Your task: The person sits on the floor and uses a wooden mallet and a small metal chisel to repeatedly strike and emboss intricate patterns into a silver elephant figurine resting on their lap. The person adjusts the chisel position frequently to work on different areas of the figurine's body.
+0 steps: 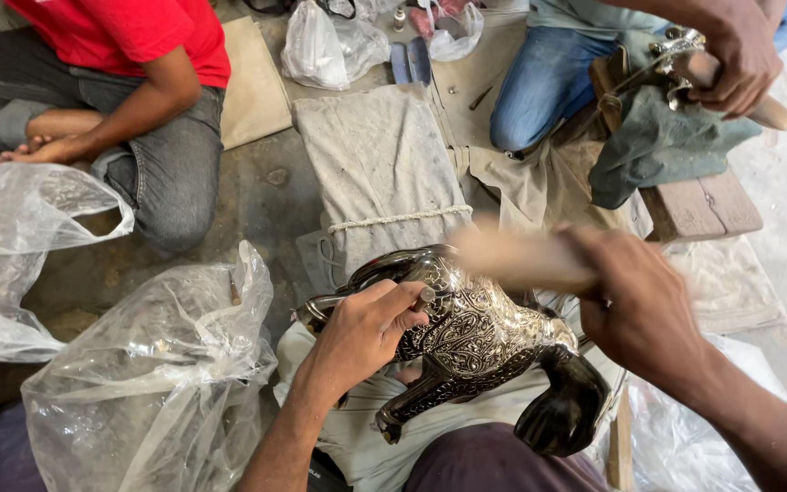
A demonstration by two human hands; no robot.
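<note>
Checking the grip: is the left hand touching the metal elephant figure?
Touching. The head view shows the left hand resting on the elephant figure, fingers pressed against its engraved back.

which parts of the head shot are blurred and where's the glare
In the head view, the wooden mallet in the right hand is smeared by motion blur, while the left hand and the engraved metal elephant figure are sharp; bright glints sit on the figure's silvery back, and the clear plastic bag shows pale sheen.
</note>
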